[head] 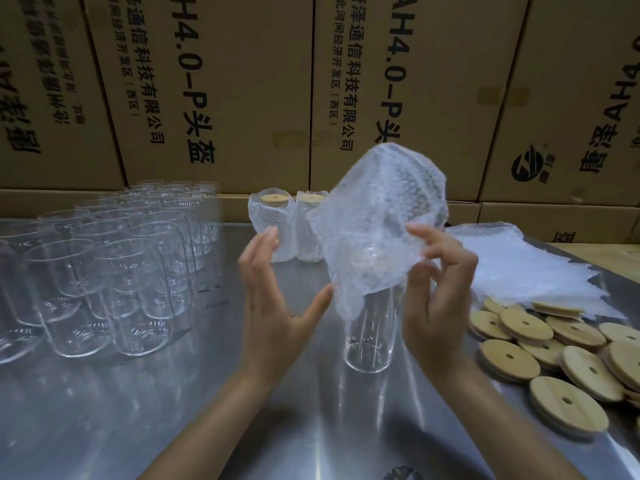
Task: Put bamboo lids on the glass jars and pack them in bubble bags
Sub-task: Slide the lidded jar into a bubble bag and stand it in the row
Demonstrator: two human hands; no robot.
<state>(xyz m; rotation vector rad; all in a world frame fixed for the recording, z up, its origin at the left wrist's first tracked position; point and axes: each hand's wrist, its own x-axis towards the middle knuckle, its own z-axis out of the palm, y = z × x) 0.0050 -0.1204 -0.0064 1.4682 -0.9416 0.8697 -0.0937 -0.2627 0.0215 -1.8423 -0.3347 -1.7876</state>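
A clear glass jar [370, 336] stands upright on the steel table in the middle. A white bubble bag [379, 216] covers its upper half, mouth down. My right hand [438, 299] pinches the bag's right edge between thumb and fingers. Just left of the bag, my left hand [277, 299] is spread with its fingers apart and holds nothing; its thumb tip is close to the bag's lower edge. The bag hides the jar's top, so I cannot tell whether a lid is on it.
Many bare glass jars [104, 271] crowd the left of the steel table [173, 410]. Two bagged jars with bamboo lids [273, 230] stand behind. Several loose bamboo lids [554, 355] lie at right, with flat bubble bags [519, 268] behind them. Cardboard boxes [242, 81] wall the back.
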